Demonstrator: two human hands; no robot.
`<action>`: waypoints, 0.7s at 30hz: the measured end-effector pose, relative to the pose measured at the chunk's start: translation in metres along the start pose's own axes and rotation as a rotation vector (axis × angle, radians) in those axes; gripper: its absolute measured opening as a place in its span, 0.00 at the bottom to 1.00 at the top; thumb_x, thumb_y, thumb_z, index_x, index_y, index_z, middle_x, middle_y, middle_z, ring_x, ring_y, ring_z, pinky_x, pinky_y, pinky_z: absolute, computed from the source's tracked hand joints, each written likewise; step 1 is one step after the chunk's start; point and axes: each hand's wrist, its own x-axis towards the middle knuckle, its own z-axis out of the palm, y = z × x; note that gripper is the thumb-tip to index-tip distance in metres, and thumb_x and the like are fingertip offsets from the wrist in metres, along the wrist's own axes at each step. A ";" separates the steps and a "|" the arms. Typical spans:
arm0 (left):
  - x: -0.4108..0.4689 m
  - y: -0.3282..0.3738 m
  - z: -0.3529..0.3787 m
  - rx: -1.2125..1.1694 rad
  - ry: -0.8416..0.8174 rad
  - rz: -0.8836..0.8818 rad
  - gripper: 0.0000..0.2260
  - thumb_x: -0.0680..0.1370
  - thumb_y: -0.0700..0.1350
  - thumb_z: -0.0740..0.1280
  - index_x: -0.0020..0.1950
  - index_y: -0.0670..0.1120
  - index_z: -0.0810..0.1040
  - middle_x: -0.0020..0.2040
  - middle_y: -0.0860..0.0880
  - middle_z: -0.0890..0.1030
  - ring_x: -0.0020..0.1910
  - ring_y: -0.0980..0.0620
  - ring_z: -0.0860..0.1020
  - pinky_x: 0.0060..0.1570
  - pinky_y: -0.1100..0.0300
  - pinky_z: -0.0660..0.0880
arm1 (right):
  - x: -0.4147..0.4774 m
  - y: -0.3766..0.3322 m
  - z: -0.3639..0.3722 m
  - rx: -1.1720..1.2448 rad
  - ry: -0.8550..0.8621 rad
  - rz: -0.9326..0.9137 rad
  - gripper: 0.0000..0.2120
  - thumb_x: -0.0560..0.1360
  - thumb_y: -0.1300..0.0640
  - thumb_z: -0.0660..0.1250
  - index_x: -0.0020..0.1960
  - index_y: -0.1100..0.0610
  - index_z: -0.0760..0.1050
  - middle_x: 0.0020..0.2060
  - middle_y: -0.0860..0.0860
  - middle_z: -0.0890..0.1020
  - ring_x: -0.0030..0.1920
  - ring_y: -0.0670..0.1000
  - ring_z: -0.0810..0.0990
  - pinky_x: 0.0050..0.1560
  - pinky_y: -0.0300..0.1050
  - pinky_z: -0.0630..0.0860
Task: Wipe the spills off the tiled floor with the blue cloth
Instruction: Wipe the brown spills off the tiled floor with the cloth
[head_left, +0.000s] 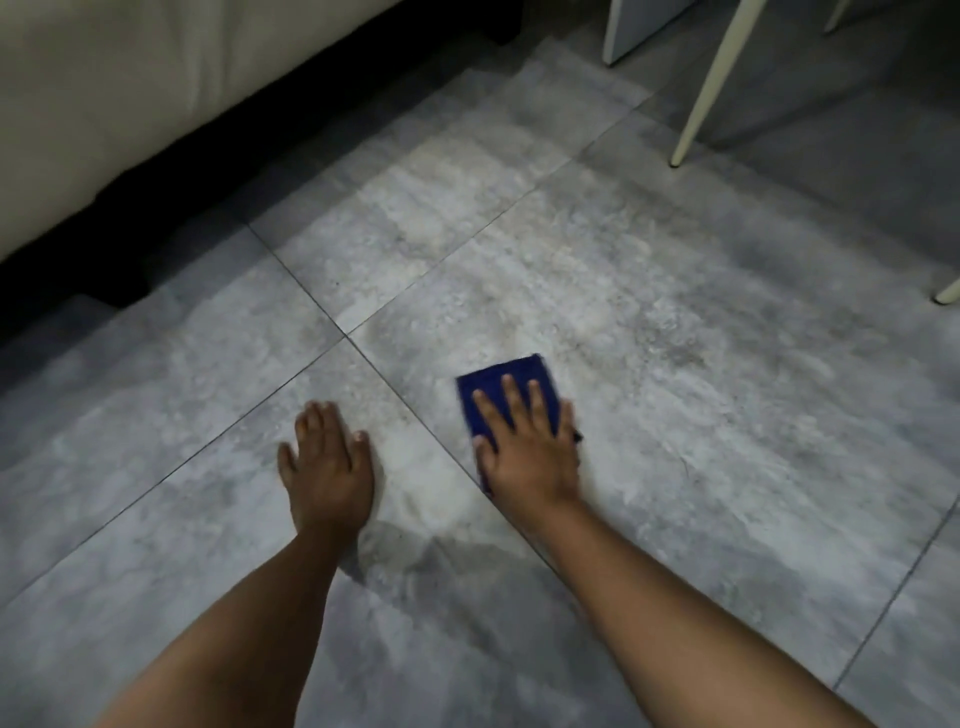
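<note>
**R hand flat on the cloth, L hand braced beside it**

Nearest you, between both forearms, there was a darker patch (415, 561) on the tiled floor (727, 467); damp or just shadow, couldn't tell.

Next out, your left hand (327, 467) lay palm-down on the bare tile, fingers relaxed and holding nothing, prob. propping you. A grout line (410, 410) ran between it and the other hand, so the two were apart.

Your right hand (524, 452) was spread flat on the blue cloth (493, 374), fingers straight and pressing down, not curled round it. The cloth sat folded under that palm, w/ its far end poking out past the fingertips. Its long axis ran roughly away from you, along your forearm. So the R hand was the one on the cloth; the L wasn't touching it.

Beyond the cloth, the tile showed a pale, streaky stretch (493, 234). Likely the bit left to wipe, which would mean a push straight fwd along the cloth's long axis.

Farthest off: cream upholstered furniture (130, 93) at far left and a pale chair leg (711, 88) at far right, both well clear.
</note>
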 end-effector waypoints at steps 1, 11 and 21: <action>0.001 0.000 0.000 0.009 -0.005 -0.002 0.26 0.83 0.55 0.46 0.79 0.45 0.50 0.79 0.46 0.50 0.77 0.50 0.47 0.73 0.47 0.41 | -0.001 0.015 -0.004 0.011 0.005 0.101 0.26 0.80 0.41 0.43 0.77 0.42 0.43 0.78 0.50 0.43 0.77 0.55 0.40 0.73 0.63 0.37; 0.004 0.046 -0.009 -0.001 -0.016 0.095 0.28 0.81 0.52 0.49 0.78 0.40 0.51 0.79 0.41 0.51 0.77 0.47 0.46 0.74 0.44 0.42 | -0.090 0.057 0.004 0.049 0.122 0.129 0.25 0.79 0.41 0.51 0.75 0.44 0.60 0.75 0.51 0.62 0.75 0.56 0.56 0.70 0.63 0.49; -0.084 0.230 0.029 0.090 -0.243 0.879 0.34 0.77 0.61 0.37 0.78 0.43 0.44 0.78 0.45 0.43 0.76 0.51 0.38 0.73 0.51 0.33 | -0.197 0.215 -0.018 0.144 0.203 0.875 0.27 0.81 0.40 0.42 0.77 0.42 0.39 0.78 0.49 0.41 0.77 0.54 0.38 0.73 0.63 0.40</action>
